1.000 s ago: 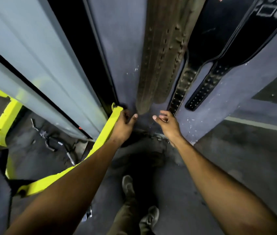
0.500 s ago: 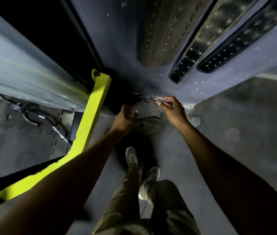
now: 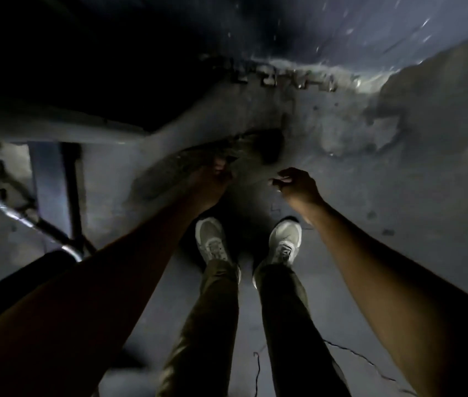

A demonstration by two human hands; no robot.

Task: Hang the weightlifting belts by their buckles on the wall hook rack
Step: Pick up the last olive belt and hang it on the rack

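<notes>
A dark brown weightlifting belt (image 3: 255, 147) lies curled on the grey floor just short of the wall's base, dim and blurred. My left hand (image 3: 212, 181) is down on the belt's near edge, fingers curled onto it. My right hand (image 3: 298, 186) hovers a little to the right of the belt's near edge with thumb and fingers curled toward each other; whether it touches the belt is unclear. The hook rack and the hanging belts are out of view.
My two pale shoes (image 3: 212, 242) stand just behind the hands. The wall's foot (image 3: 298, 78) is chipped and crumbled. At the left are a dark frame upright (image 3: 52, 181) and a shiny metal bar (image 3: 26, 219). A thin cable (image 3: 364, 361) lies on the floor at lower right.
The view has tipped down from the wall and its hanging belts to the floor. Both hands have dropped to the belt lying there, and the left now rests on it.
</notes>
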